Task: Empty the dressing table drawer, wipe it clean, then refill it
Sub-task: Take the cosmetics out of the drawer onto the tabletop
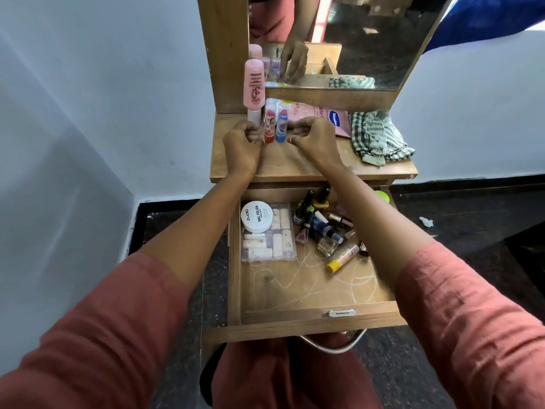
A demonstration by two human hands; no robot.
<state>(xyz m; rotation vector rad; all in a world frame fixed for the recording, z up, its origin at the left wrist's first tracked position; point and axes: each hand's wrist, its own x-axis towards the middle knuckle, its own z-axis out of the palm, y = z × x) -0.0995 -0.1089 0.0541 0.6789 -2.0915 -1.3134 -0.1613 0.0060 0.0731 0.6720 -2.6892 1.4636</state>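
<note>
now my left hand (243, 143) is clamped round the white cap end of the tall pink plastic bottle (253, 81), upright at the back of the wooden surface (295, 165), above the open wooden drawer (295, 293). my right hand (314, 137) curls beside the small blue tube (281, 122); whether it pinches it i cannot tell. i judge the bottle light, smooth and top-heavy, so i hold it low.

1. The left hand (241, 144) curls round the pink bottle (253, 84), hiding its lower end.
2. The right forearm (368, 202) covers some nail polish bottles (309, 214) and most of a green lid (382, 195) in the drawer (295, 290).
3. It is unclear whether the right hand (314, 138) touches the blue tube (281, 124).
4. The pink bottle's print is too blurred to read.
</note>
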